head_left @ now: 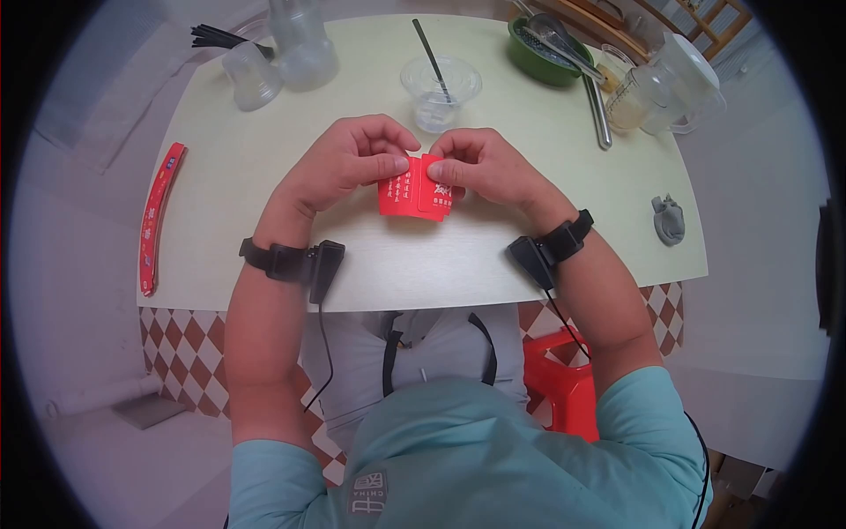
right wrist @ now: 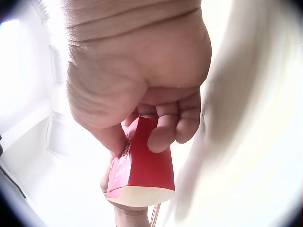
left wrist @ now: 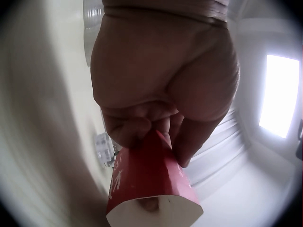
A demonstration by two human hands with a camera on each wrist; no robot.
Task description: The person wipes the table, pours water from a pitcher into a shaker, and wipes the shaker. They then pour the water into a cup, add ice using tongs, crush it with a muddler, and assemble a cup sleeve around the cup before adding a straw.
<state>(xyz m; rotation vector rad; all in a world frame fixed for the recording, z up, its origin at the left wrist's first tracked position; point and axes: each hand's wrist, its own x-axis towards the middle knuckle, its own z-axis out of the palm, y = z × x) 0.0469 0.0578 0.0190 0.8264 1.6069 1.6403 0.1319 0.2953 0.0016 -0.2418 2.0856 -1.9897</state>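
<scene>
A red paper sleeve [head_left: 401, 196] with white print is held above the table, between both hands. The left hand [head_left: 352, 159] pinches its left part, thumb on the near face. The right hand [head_left: 489, 167] pinches the right part the same way. In the left wrist view the sleeve [left wrist: 150, 172] shows a white inside and an open end below the left hand [left wrist: 163, 66]. The right wrist view shows the right hand [right wrist: 137, 71] gripping the sleeve [right wrist: 151, 163], its end also open.
Beyond the hands stands a clear plastic cup [head_left: 438, 88] with a dark straw. A red strip [head_left: 161, 220] lies at the left. Clear cups [head_left: 304, 53], black straws [head_left: 225, 38], a green bowl [head_left: 538, 60], a jug [head_left: 656, 88] and a grey item [head_left: 669, 220] are around the table.
</scene>
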